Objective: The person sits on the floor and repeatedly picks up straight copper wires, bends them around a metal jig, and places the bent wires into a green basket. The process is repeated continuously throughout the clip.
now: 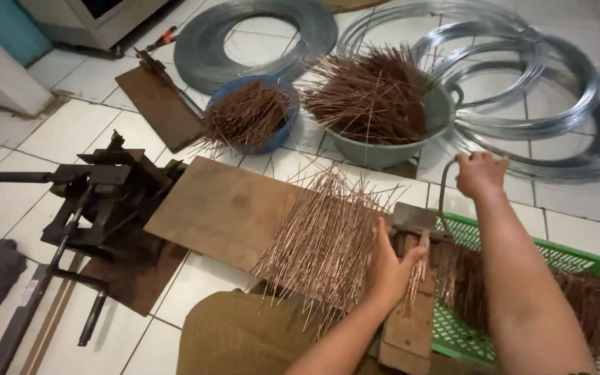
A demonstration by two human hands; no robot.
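Nearest, the left hand (pixel 390 267) pinches a few copper rods (pixel 417 267) upright against a small wooden press (pixel 411 305) at the green basket's (pixel 522 243) near-left corner; their long axis runs toward the person. Just beyond, the right hand (pixel 479 173) closes on the press's curved lever handle (pixel 444 191). Loose rods (pixel 324 239) lie left on a board (pixel 220 208); farther on the floor, two bowls (pixel 383 149) and wire coils (pixel 522 83).

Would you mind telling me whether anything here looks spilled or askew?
Yes: thin copper rods lie fanned loosely over the wooden board's edge, and several jut out of the blue bowl onto the tiles.
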